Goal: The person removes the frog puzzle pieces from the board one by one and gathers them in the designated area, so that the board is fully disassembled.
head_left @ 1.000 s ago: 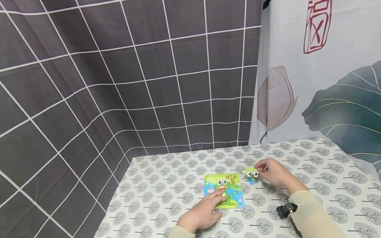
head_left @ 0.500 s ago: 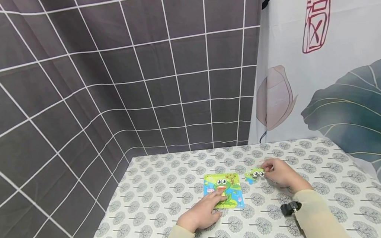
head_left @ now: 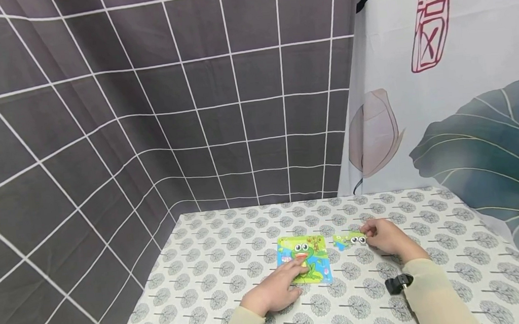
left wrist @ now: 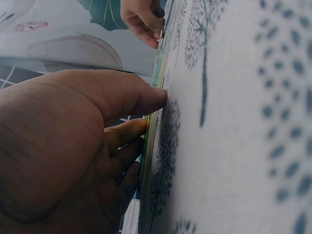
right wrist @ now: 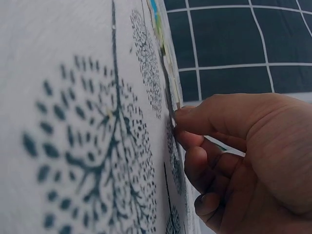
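Note:
A square frog picture puzzle (head_left: 318, 261) in green and blue lies on the table. My left hand (head_left: 274, 288) rests on its lower left part with fingers extended, covering some of the picture. In the left wrist view, the thumb (left wrist: 131, 97) is down at the puzzle's near edge and the other fingers reach over it. To the right, my right hand (head_left: 388, 239) pinches a green puzzle piece (head_left: 358, 240) with two printed eyes by its right end. A green and blue puzzle piece (head_left: 340, 240) adjoins its left side. In the right wrist view, thumb and forefinger meet at the piece's thin edge.
The table is covered by a white cloth (head_left: 213, 277) printed with grey trees. A dark gridded curtain (head_left: 219, 109) hangs behind and at the left. A white curtain (head_left: 389, 70) with leaf and flower prints hangs at the right.
My right hand has drawn the piece with eyes to the right, uncovering more of the green and blue piece that it overlapped. My left hand has stayed on the frog puzzle.

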`<state>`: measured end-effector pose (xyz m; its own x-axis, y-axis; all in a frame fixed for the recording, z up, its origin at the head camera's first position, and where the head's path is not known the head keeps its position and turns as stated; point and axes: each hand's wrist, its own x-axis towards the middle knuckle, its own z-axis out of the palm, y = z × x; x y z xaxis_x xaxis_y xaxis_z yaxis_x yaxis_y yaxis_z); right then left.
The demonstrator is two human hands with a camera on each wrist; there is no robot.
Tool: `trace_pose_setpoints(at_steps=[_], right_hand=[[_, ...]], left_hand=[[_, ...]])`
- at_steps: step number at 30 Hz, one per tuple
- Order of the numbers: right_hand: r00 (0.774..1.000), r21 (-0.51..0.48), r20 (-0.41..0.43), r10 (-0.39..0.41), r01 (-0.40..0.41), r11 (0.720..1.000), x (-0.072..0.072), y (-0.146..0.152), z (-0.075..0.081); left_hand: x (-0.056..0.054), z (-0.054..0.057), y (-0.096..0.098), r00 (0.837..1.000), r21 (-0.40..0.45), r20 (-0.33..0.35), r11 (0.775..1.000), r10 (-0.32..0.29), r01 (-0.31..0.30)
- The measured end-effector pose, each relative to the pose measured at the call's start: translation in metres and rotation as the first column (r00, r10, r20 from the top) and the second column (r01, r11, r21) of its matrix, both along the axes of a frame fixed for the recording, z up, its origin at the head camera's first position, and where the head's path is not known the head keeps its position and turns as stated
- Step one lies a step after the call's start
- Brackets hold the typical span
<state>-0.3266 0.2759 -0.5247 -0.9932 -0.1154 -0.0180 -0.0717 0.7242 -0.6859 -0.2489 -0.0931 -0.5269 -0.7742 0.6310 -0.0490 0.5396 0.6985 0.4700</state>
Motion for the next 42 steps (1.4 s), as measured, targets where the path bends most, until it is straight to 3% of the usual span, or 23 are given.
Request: trace_pose_setpoints(at_steps=[15, 24, 42], right_hand=[[1.0, 0.018, -0.01, 0.01, -0.009, 1.0, 0.0, 0.012, -0.005], [0.999, 0.005, 0.016, -0.035, 0.035, 0.999, 0.0, 0.012, -0.006], [1.0, 0.0, -0.004, -0.02, 0.02, 1.0, 0.003, 0.013, -0.003]], left_hand=[[0.002, 0.001, 0.0, 1.0, -0.003, 0.022, 1.0, 0.015, -0.015], [0.001, 0.0, 0.0, 1.0, -0.014, 0.0, 1.0, 0.002, -0.002], [0.001, -0.001, 0.0, 1.0, -0.01, -0.012, 1.0, -0.002, 0.002]])
